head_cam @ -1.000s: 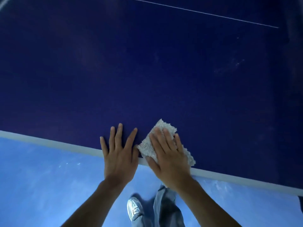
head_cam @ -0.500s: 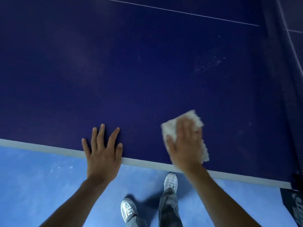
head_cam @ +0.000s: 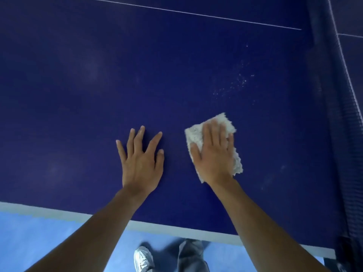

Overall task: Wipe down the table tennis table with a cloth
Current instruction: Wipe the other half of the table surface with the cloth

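A dark blue table tennis table [head_cam: 98, 85] fills the view, with a white edge band along its near side. My right hand [head_cam: 215, 154] lies flat with straight fingers on a folded white fluffy cloth [head_cam: 194, 136] and presses it onto the table surface. My left hand [head_cam: 142, 160] rests flat on the bare table with fingers spread, just left of the cloth. A patch of pale specks [head_cam: 233, 83] marks the surface beyond the cloth, up and to the right.
The net [head_cam: 334, 114] runs along the right side, with its clamp post [head_cam: 347, 252] at the near corner. A thin white line [head_cam: 186, 13] crosses the far table. Below the edge are blue floor [head_cam: 39, 238], a shoe [head_cam: 143, 258] and a trouser leg.
Both hands have moved from the near edge further onto the table. The cloth under my right hand slid right and away, closer to the speckled patch and the net.
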